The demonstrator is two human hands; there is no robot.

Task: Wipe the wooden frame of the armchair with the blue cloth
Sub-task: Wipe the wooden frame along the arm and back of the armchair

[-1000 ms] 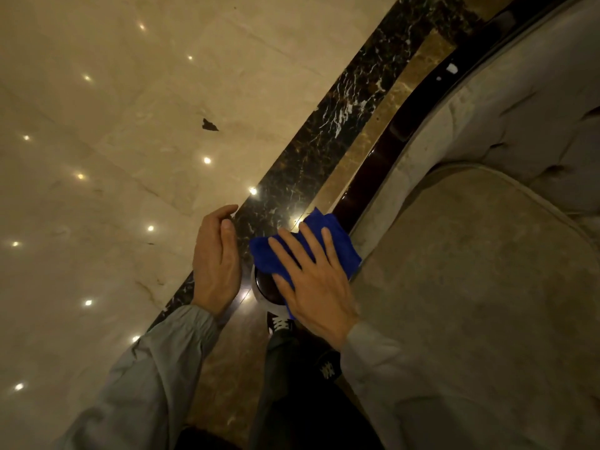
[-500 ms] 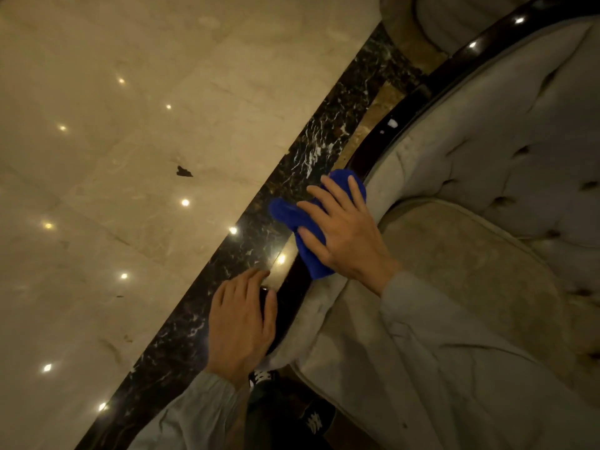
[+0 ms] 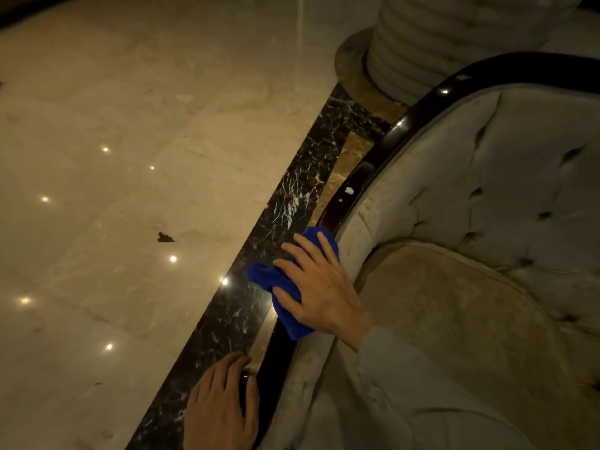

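Note:
The armchair's dark glossy wooden frame [image 3: 367,180] curves from the lower middle up to the top right, edging the beige tufted upholstery [image 3: 506,196]. My right hand [image 3: 319,287] lies flat with spread fingers on the blue cloth [image 3: 285,287], pressing it onto the frame's left arm. The cloth bunches out to the left of the fingers and below the palm. My left hand [image 3: 224,407] rests on the front end of the same arm, fingers curved over the wood. White specks [image 3: 349,190] sit on the frame farther up.
The seat cushion [image 3: 454,319] fills the lower right. A polished beige marble floor [image 3: 130,157] with a dark veined border strip [image 3: 292,203] lies left of the chair. A ribbed column base [image 3: 422,43] stands behind it. A small dark scrap [image 3: 165,237] lies on the floor.
My right hand has slid the blue cloth up the arm frame away from the front end. My left hand has moved onto the front end of the arm, and my view has tilted upward.

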